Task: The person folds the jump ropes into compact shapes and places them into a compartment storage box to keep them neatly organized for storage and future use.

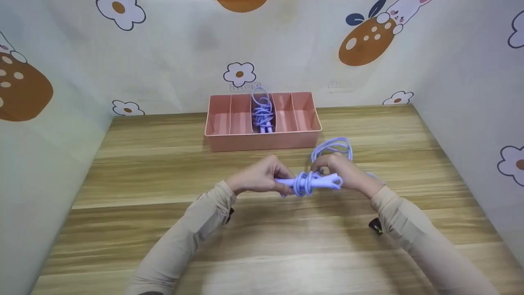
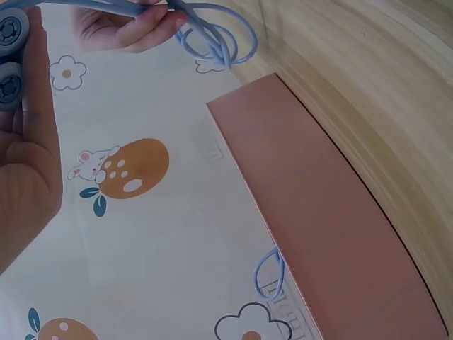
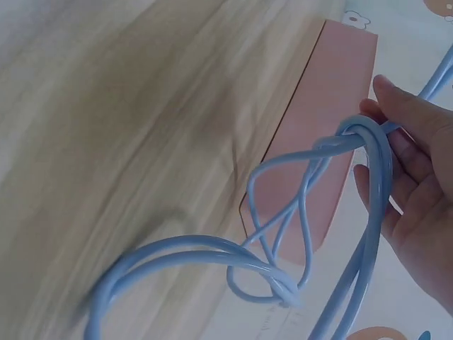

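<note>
My left hand [image 1: 260, 176] grips the lavender handles of a jump rope [image 1: 323, 182], which lie side by side above the table. Several turns of its cord wrap round the middle of the handles. In the left wrist view the round handle ends [image 2: 10, 30] stick up past the fingers. Just to the right, my right hand [image 1: 346, 169] holds the same rope's cord between thumb and curled fingers. Loose cord loops [image 3: 191, 249] hang from that hand, looking blue in the right wrist view.
Behind the hands stands a pink divided box [image 1: 262, 142] against the patterned wall. Its middle compartment holds another wound jump rope [image 1: 263, 114], with a cord loop rising above the rim. Side walls enclose the wood-grain table [image 1: 155, 172].
</note>
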### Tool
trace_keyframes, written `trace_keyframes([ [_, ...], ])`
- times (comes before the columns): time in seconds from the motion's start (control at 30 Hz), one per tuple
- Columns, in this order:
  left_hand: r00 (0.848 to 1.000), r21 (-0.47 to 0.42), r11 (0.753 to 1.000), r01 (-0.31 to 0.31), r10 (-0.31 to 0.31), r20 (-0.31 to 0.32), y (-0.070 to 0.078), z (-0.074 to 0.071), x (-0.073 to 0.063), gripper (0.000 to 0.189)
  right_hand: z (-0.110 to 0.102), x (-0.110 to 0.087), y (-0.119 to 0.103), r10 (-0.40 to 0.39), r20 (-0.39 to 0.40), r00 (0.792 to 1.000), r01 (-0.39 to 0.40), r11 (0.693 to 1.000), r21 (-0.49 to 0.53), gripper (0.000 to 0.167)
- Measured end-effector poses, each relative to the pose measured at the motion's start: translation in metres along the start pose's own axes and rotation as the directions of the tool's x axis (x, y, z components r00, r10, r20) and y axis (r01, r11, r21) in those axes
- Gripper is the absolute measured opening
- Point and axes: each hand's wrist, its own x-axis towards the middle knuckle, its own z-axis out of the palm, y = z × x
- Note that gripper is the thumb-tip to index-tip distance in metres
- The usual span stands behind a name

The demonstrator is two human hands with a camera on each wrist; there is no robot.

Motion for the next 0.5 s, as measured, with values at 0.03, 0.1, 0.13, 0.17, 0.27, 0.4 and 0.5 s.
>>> trace_keyframes([
  [0.03,1.000,0.010,1.000,0.009,-0.009,0.017,0.000,0.001,0.000,0.015,-0.001,0.001,0.000,-0.002,0.006,1.000,0.002,1.000,-0.019,0.014],
  [0.1,0.999,0.023,0.999,0.029,-0.030,0.046,-0.002,0.002,0.000,0.015,-0.003,0.003,0.001,-0.020,0.008,1.000,0.021,0.996,-0.083,0.014],
  [0.13,0.998,0.028,0.999,0.040,-0.041,0.056,-0.002,0.002,0.000,0.015,-0.004,0.004,0.001,-0.032,0.004,0.999,0.032,0.992,-0.119,0.013],
  [0.17,0.996,0.030,0.998,0.050,-0.052,0.068,-0.003,0.003,0.000,0.015,-0.005,0.004,0.001,-0.042,-0.005,0.999,0.041,0.986,-0.159,0.013],
  [0.27,0.991,0.038,0.996,0.075,-0.079,0.108,-0.006,0.008,0.002,0.015,-0.008,0.007,0.004,-0.072,-0.037,0.997,0.060,0.964,-0.258,0.011],
  [0.4,0.983,0.083,0.992,0.091,-0.103,0.155,-0.012,0.016,0.005,0.014,-0.013,0.009,0.006,-0.043,-0.058,0.997,0.022,0.947,-0.321,0.009],
  [0.5,0.979,0.123,0.987,0.105,-0.124,0.164,-0.017,0.021,0.007,0.013,-0.019,0.011,0.003,0.015,-0.062,0.998,-0.035,0.946,-0.324,0.007],
])
